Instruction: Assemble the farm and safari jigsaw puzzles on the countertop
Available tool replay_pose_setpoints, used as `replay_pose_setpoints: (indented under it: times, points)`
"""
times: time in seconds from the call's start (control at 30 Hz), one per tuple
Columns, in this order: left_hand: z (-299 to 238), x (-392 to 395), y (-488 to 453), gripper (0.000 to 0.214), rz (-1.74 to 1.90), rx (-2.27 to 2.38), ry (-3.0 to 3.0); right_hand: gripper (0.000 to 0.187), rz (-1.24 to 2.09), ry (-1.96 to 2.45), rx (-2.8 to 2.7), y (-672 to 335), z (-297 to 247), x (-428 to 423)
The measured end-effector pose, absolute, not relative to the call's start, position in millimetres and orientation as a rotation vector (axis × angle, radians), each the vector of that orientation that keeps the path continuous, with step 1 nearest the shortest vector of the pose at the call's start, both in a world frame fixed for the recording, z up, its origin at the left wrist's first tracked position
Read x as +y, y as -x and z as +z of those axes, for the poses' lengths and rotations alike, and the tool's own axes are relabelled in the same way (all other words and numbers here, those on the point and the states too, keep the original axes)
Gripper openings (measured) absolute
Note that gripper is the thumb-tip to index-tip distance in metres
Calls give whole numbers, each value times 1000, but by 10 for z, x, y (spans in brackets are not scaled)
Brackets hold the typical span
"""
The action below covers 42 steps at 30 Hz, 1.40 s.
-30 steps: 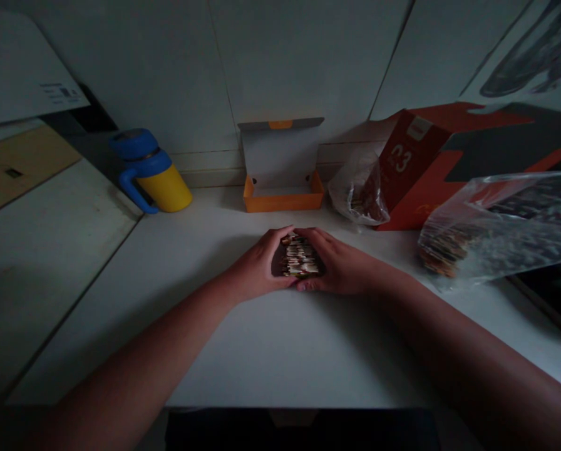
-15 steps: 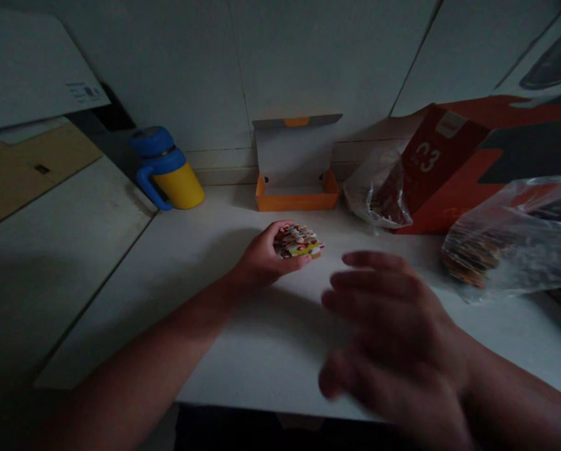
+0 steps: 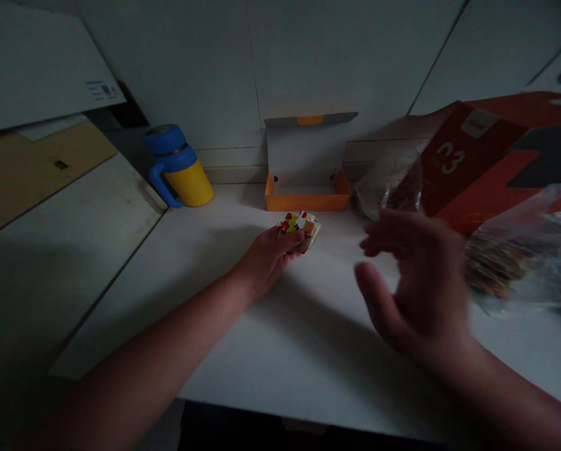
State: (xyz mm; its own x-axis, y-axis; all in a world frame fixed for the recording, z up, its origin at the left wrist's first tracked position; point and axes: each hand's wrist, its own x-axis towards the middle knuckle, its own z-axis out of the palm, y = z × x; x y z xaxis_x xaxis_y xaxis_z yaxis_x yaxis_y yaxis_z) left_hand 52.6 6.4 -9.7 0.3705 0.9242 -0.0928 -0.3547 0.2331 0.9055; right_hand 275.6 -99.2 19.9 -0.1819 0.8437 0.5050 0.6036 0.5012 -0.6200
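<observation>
My left hand (image 3: 272,255) is closed around a stack of small colourful printed cards (image 3: 303,224), thumb across the top one. Red, white and yellow-green pictures show on the uppermost face. Held above the white table, the stack is just in front of an open orange box (image 3: 307,201) whose lid stands up. To the right, my right hand (image 3: 414,285) hovers, blurred, with thumb and fingers apart and nothing between them. It partly covers the clear plastic bags behind it.
A blue and yellow mug-like flask (image 3: 183,170) stands at the back left. At the right are a large red-orange box (image 3: 484,150), a clear bag (image 3: 388,188) by it, and another clear bag (image 3: 501,269) holding many flat pieces. A cabinet or board stack (image 3: 50,169) borders the left.
My left hand has turned, so the stack's printed face now points up with the thumb over it. My right hand has moved right and slightly up, thumb spread from the fingers.
</observation>
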Motion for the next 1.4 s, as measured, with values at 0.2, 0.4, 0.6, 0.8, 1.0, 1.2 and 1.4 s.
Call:
replay_pose_setpoints:
  times: [0.2,0.4,0.6,0.8,1.0,1.2,1.4]
  points:
    - [-124,0,-521,58,1022,731,-1057,73,1141,1308,-1498,-2521,-52,-390]
    - [-162,-23,-446,73,927,810,-1471,51,1032,1181,-1551,-2605,-69,-369]
    - [-93,-33,-438,53,875,857,-1709,41,990,1190,-1524,-2597,-133,-338]
    - [-137,5,-459,69,866,797,-1613,44,1115,1134,-1398,-2556,-184,-345]
    - [-155,54,-431,67,851,741,-1556,44,1255,1084,-1320,-2538,-183,-362]
    - [-202,104,-402,63,837,720,-1514,43,1341,1098,-1329,-2558,-139,-355]
    - [-221,111,-415,57,866,745,-1428,49,1279,1148,-1301,-2571,-131,-343]
